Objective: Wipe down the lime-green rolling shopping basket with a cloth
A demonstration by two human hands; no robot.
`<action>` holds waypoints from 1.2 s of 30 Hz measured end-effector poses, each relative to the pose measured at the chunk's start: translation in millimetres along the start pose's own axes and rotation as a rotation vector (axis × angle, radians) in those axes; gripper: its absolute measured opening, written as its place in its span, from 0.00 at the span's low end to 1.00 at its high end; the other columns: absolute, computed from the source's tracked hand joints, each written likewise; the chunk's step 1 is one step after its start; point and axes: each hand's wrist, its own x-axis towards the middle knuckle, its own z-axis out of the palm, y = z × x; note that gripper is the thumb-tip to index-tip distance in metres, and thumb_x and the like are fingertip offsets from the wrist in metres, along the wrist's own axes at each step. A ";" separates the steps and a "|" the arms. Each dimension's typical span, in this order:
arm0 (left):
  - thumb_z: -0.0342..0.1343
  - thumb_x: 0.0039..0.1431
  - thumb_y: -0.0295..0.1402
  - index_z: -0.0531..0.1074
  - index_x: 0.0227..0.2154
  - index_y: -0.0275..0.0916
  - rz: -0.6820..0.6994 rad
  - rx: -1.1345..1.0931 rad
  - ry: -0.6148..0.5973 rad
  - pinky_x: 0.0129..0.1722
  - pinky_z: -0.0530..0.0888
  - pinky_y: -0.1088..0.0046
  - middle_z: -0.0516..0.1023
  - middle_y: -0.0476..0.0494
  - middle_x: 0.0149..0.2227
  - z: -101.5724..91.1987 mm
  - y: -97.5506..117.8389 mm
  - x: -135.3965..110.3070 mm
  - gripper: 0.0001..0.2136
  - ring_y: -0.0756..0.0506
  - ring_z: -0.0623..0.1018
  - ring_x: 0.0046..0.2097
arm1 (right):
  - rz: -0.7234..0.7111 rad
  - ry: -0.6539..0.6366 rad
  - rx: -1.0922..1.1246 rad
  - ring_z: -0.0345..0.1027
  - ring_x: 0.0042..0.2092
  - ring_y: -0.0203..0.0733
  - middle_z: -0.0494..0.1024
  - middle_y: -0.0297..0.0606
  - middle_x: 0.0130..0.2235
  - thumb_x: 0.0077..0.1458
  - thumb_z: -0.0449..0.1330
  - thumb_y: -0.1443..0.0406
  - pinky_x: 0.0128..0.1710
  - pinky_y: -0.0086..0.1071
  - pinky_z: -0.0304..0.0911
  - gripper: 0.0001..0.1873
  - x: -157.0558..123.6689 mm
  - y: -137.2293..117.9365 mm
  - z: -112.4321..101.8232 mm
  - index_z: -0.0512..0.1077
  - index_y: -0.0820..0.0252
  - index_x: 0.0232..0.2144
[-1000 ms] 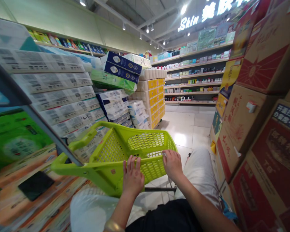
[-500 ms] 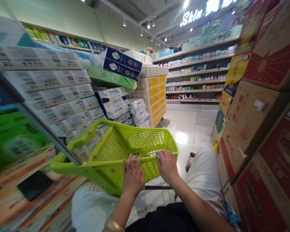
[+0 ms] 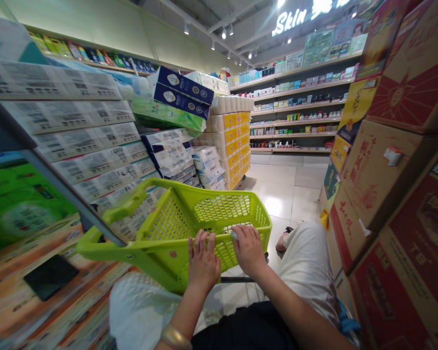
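Observation:
A lime-green plastic shopping cart (image 3: 160, 250) with a perforated basket stands sideways in front of me. My left hand (image 3: 203, 265) is hooked over the near rim of its basket, fingers bent across the edge. Farther right on the same rim, my right hand (image 3: 248, 248) curls its fingers over the edge. A small white bit (image 3: 234, 235) shows at that hand's fingers; I cannot make out what it is. The grey bar (image 3: 76, 194) of the cart crosses the left side. My palms and thumbs are mostly hidden.
Stacked tissue packs (image 3: 127, 160) rise behind the cart. A dark phone-like slab (image 3: 51, 276) lies on orange boxes (image 3: 14, 311) at left. Cardboard cartons (image 3: 379, 180) are piled close on the right. Pale floor tiles (image 3: 273, 182) lead to shelves of skincare goods (image 3: 295, 104).
My view has shifted slightly. Both hands stay on the cart's rim, the right one a little closer to the left. My foot at right has moved slightly left.

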 end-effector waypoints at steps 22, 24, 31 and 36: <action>0.53 0.50 0.25 0.61 0.56 0.34 -0.011 -0.019 0.008 0.66 0.51 0.48 0.66 0.34 0.55 -0.5 5.9 0.4 0.27 0.35 0.57 0.65 | 0.208 0.117 -0.063 0.62 0.52 0.47 0.72 0.45 0.48 0.56 0.48 0.70 0.57 0.45 0.53 0.19 -8.4 45.4 -13.1 0.68 0.61 0.49; 0.53 0.50 0.25 0.61 0.55 0.34 -0.013 -0.018 0.012 0.65 0.52 0.47 0.66 0.34 0.55 -0.4 7.5 1.1 0.27 0.35 0.57 0.64 | 0.262 0.143 -0.074 0.61 0.51 0.48 0.72 0.46 0.48 0.57 0.48 0.70 0.56 0.46 0.54 0.19 -7.7 45.1 -12.1 0.68 0.62 0.49; 0.53 0.49 0.26 0.61 0.55 0.35 -0.009 -0.011 -0.009 0.64 0.52 0.45 0.66 0.33 0.55 -2.2 7.6 1.5 0.27 0.34 0.58 0.64 | -0.050 -0.029 0.052 0.61 0.54 0.43 0.72 0.42 0.50 0.56 0.49 0.73 0.61 0.42 0.48 0.22 -1.4 -18.7 5.1 0.66 0.58 0.52; 0.52 0.49 0.25 0.61 0.55 0.34 -0.002 -0.012 -0.017 0.65 0.51 0.47 0.66 0.33 0.55 -4.1 6.5 1.0 0.27 0.34 0.58 0.64 | 0.038 0.010 0.027 0.62 0.54 0.43 0.73 0.41 0.50 0.56 0.49 0.72 0.63 0.44 0.44 0.22 -4.8 5.8 -3.6 0.66 0.57 0.53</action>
